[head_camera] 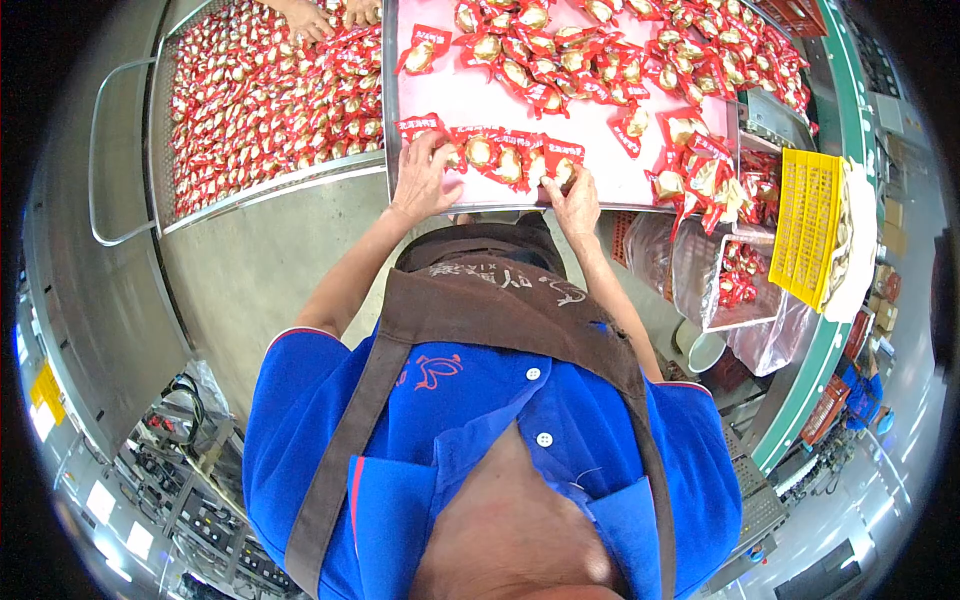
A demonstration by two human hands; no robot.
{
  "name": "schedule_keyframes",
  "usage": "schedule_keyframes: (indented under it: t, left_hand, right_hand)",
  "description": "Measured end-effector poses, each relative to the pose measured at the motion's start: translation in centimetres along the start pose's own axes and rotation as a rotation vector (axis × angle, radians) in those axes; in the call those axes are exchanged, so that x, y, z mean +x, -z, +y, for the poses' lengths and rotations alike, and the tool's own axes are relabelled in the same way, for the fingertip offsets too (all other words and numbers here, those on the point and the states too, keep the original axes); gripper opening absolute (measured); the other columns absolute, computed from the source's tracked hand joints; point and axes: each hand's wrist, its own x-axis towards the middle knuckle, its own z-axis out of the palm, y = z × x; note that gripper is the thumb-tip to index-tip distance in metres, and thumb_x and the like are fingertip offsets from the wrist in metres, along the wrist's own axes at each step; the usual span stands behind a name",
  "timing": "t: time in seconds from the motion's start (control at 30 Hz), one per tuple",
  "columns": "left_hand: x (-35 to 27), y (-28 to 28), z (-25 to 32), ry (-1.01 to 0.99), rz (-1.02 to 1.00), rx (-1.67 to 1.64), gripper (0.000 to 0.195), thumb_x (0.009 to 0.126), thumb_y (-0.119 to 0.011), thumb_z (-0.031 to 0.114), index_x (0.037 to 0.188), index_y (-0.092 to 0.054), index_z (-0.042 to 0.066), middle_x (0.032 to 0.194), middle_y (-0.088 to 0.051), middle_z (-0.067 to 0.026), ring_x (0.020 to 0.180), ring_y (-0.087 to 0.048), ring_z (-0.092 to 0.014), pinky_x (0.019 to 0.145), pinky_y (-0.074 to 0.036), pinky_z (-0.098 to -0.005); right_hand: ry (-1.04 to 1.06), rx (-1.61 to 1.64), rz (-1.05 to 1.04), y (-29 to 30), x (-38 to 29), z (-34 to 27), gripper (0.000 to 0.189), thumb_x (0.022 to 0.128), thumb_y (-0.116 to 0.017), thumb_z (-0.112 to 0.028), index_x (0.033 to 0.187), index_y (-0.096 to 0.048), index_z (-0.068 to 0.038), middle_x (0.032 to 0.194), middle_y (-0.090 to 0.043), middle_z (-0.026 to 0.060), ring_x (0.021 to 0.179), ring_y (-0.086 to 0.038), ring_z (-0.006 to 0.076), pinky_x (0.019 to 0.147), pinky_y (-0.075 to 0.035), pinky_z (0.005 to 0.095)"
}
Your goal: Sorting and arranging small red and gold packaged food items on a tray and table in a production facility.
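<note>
A short row of red-and-gold food packets (508, 161) lies side by side at the near edge of a pale sorting table (517, 196). At its left end, my left hand (426, 180) lies over a packet (420, 126), fingers curled on it and thumb apart; whether it grips is hard to tell. My right hand (577, 199) pinches the packet at the right end (562, 157) between thumb and fingers. Each packet has a clear middle or gold body and red printed ends with writing. A loose heap of packets (570, 60) spreads behind the row.
To the left stands a large metal tray (262, 196) full of packets, with another person's hands (307, 21) at its far side. More packets (697, 169) overhang the table's right corner. Beyond are a plastic-lined bin (739, 319), a yellow basket (806, 225) and a green-edged frame (802, 382).
</note>
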Motion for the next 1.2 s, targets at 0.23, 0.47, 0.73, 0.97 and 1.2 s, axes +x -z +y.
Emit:
schedule_keyframes:
  t: [0.23, 0.47, 0.73, 0.97, 1.2]
  left_hand:
    - [3.3, -0.3, 0.9, 0.01, -0.251, 0.444, 0.091, 0.079, -0.081, 0.048, 0.157, -0.035, 0.048, 0.149, -0.048, -0.0116, 0.135, -0.044, -0.037, 0.104, -0.038, -0.0644]
    - [3.9, -1.8, 1.0, 0.026, -0.212, 0.512, 0.056, 0.093, -0.065, 0.041, 0.148, -0.051, 0.043, 0.135, -0.057, -0.009, 0.121, -0.055, -0.034, 0.1, -0.039, -0.0643]
    - [-1.3, -3.9, 4.6, 0.131, -0.085, 0.426, 0.052, 0.091, -0.066, 0.029, 0.142, -0.058, 0.041, 0.13, -0.056, -0.0074, 0.12, -0.055, -0.027, 0.1, -0.034, -0.0695]
    - [2.3, 1.6, 2.7, 0.2, -0.129, 0.238, 0.055, 0.09, -0.071, 0.027, 0.142, -0.059, 0.037, 0.137, -0.054, -0.0143, 0.125, -0.055, -0.03, 0.102, -0.035, -0.0724]
    - [5.6, 17.5, -12.1, 0.328, 0.169, 0.371, 0.057, 0.082, -0.076, 0.02, 0.134, -0.065, 0.039, 0.121, -0.057, -0.0094, 0.116, -0.057, -0.027, 0.101, -0.035, -0.067]
  right_hand:
    - [0.469, -0.204, -0.042, 0.6, -0.8, -3.4, 0.078, 0.085, -0.079, -0.045, 0.154, -0.047, -0.026, 0.152, -0.045, 0.0161, 0.137, -0.045, 0.0392, 0.106, -0.04, 0.0635]
    - [0.695, -0.49, -0.17, -1.9, 3.6, -3.0, 0.068, 0.087, -0.075, -0.032, 0.149, -0.051, -0.041, 0.135, -0.059, 0.0076, 0.119, -0.057, 0.0351, 0.093, -0.048, 0.0647]
    - [0.709, -0.502, -0.293, -1.1, 2.8, -2.9, 0.078, 0.082, -0.074, -0.016, 0.15, -0.048, -0.044, 0.132, -0.056, 0.0074, 0.12, -0.055, 0.0329, 0.094, -0.046, 0.0639]
    - [0.586, -0.335, -0.409, -0.8, 5.6, -6.6, 0.081, 0.082, -0.078, -0.017, 0.153, -0.047, -0.039, 0.133, -0.055, 0.0081, 0.121, -0.055, 0.0315, 0.092, -0.048, 0.0573]
    - [0.977, -0.275, -0.217, -7.0, 13.7, -30.1, 0.08, 0.079, -0.078, -0.016, 0.152, -0.051, -0.035, 0.131, -0.056, 0.0102, 0.116, -0.055, 0.0327, 0.095, -0.044, 0.0584]
